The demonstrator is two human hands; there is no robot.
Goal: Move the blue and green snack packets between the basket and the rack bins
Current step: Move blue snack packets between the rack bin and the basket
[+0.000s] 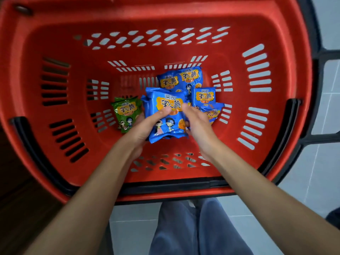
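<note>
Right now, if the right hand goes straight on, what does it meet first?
Probably the front blue packet that the left hand holds; the right hand seems at its edge, but depth is unclear.

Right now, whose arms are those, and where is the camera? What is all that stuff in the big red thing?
There is no machine here, just a person. The single picture comes from a camera worn on the person's head, looking down, so the arms reach in from the bottom edge. The red thing is a shopping basket with slots in its walls, and a tiled floor shows beside it. The left hand and the right hand together hold a bunch of blue packets of snacks. The left thumb lies on the front, and the right hand grips the right edge. More loose blue packets lie behind them on the basket's bottom, and a green packet lies to the left. At the very bottom you can see the person's trousers.
</note>
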